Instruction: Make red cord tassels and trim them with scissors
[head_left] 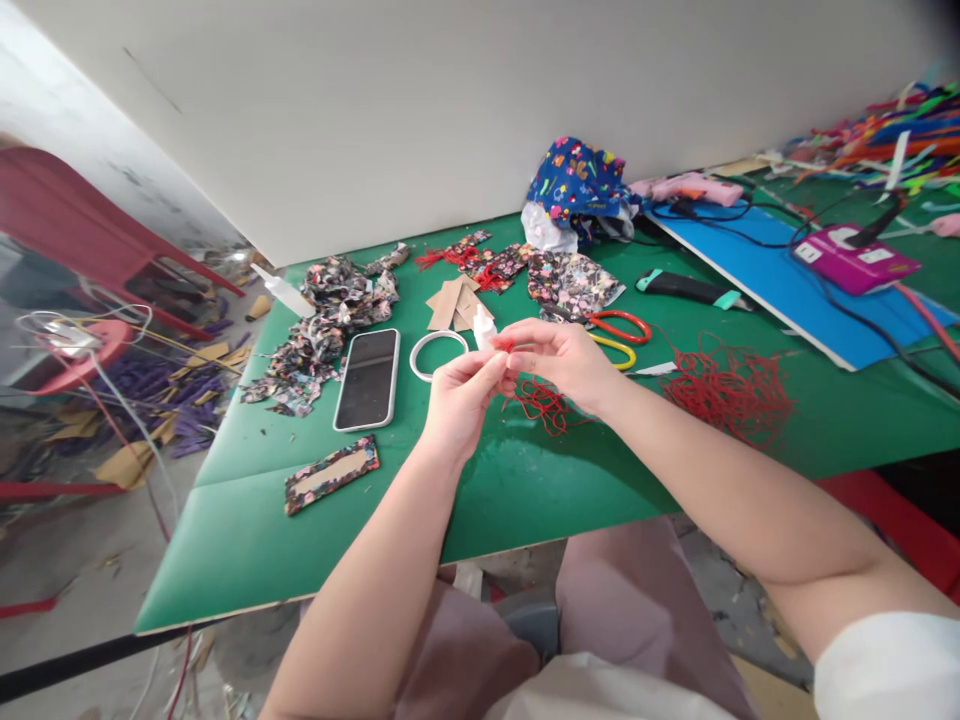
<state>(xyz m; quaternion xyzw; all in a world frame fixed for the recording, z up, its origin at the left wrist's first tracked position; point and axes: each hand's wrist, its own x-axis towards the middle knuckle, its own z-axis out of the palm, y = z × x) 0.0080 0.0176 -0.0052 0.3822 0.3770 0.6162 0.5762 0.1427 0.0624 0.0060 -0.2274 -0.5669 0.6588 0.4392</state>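
Green matting (525,480) carries a phone (367,378) and white ring (437,353) at left. Above it, the left hand (459,400) and right hand (559,355) both pinch a small red cord piece (504,346). Its trailing red thread (544,403) could snag on the loose thread pile (726,385) and slip from the fingertips.

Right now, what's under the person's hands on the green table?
Below the left hand and right hand, a small tangle of red cord lies on the green table. What the fingers pinch is mostly covered: something small, white and red.
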